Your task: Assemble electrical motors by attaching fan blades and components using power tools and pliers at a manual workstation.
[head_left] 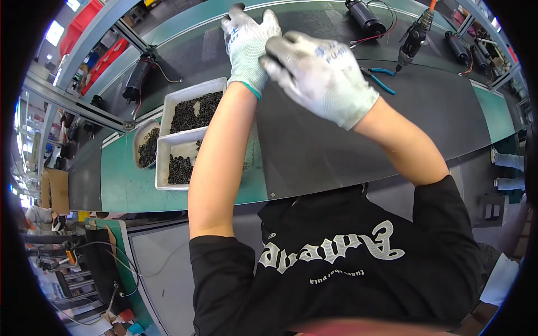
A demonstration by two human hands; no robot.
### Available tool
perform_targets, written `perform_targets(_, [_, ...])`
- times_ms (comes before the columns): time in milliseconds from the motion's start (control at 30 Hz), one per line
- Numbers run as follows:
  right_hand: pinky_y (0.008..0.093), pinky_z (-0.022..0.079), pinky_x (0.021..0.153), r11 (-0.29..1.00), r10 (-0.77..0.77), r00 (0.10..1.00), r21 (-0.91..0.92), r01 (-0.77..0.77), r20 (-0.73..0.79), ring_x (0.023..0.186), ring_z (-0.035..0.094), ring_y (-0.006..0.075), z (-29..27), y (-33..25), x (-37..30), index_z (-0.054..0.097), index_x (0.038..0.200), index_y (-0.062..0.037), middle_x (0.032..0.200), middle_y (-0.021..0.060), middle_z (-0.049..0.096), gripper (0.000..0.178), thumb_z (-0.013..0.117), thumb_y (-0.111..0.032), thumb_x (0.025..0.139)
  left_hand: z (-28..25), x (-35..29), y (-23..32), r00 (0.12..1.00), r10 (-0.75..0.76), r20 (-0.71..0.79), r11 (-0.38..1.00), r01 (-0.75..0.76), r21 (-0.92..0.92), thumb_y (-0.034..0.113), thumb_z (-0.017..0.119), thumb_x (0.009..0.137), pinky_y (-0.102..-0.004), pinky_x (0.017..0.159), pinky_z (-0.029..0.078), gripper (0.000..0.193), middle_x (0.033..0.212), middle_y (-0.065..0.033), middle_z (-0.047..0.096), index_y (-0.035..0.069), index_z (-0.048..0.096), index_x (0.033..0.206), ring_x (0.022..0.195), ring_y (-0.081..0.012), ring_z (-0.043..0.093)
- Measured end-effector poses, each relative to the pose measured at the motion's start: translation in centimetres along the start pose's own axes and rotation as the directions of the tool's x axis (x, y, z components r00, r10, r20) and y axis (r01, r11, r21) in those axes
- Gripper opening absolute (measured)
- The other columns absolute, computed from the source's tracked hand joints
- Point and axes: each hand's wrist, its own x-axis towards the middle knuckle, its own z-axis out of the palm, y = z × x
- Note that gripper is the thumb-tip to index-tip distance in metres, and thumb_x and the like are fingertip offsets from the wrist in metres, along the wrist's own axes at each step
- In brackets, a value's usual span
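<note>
Both my hands wear pale knit gloves with worn grey coating, and they meet above the far part of the workbench. My left hand (248, 46) is stretched away from me, with the fingers I can see apart and nothing visible in them. From the right, my right hand (322, 75) comes across with bent fingers against the side of the left glove. Whatever lies under those fingertips is hidden. Just beyond my right wrist lie blue-handled pliers (384, 79), partly covered by the glove. A dark power screwdriver (416, 42) hangs bit-down to the right of them.
Left of my left forearm, two white trays (162, 159) and a small oval dish (136, 147) hold small black parts. Black cylindrical motors with wires lie at the back left (137, 78), back centre (365, 18) and far right (457, 47). A metal frame (73, 101) borders the left.
</note>
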Motion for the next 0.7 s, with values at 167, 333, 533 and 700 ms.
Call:
perform_targets(167, [0.0424,0.052,0.069,0.965,0.057,0.993,0.249,-0.081,0.102,0.079,0.064,0.0344,0.5,-0.9,-1.1,0.056,0.096,-0.0033,0.083,0.0149,0.061,0.030,0.061,-0.033,0.092,0.2,0.1,1.4,0.996,0.046,-0.082,0.981,-0.030,0.193,0.035,0.057,0.090,-0.0463,0.110,0.036,0.065,0.141,-0.0351,0.038,-0.003,0.037,0.139,0.133,-0.0469,0.037])
perform_targets(333, [0.0435,0.051,0.069,0.977,0.017,0.999,0.210,-0.026,0.044,0.079,0.064,0.0355,1.8,-0.1,-0.1,0.054,0.091,-0.0019,0.081,0.0170,0.062,0.028,0.062,-0.029,0.090,0.6,1.3,0.4,0.986,0.114,-0.126,0.947,-0.070,0.313,0.035,0.060,0.088,-0.0476,0.104,0.040,0.064,0.132,-0.0331,0.046,-0.003,0.041,0.135,0.124,-0.0460,0.046])
perform_targets(533, [0.0471,0.050,0.076,0.945,0.208,0.896,0.157,-0.288,0.393,0.080,0.063,0.0400,1.7,1.1,1.2,0.061,0.087,0.0032,0.078,0.0235,0.064,0.035,0.062,-0.031,0.086,1.0,1.3,0.4,0.973,0.198,-0.116,0.860,-0.116,0.496,0.033,0.063,0.086,-0.0466,0.099,0.045,0.067,0.132,-0.0311,0.048,-0.001,0.040,0.138,0.120,-0.0444,0.050])
perform_targets(700, [0.0348,0.047,0.066,0.644,-0.082,0.900,0.712,-0.279,0.428,0.067,0.057,0.0209,3.8,3.1,1.0,0.064,0.089,0.0008,0.070,0.0060,0.059,0.032,0.057,-0.031,0.090,0.1,3.5,-1.2,0.975,0.176,0.132,0.887,-0.216,0.409,0.036,0.072,0.073,-0.0479,0.105,0.042,0.085,0.140,-0.0280,0.042,0.010,0.037,0.145,0.127,-0.0421,0.048])
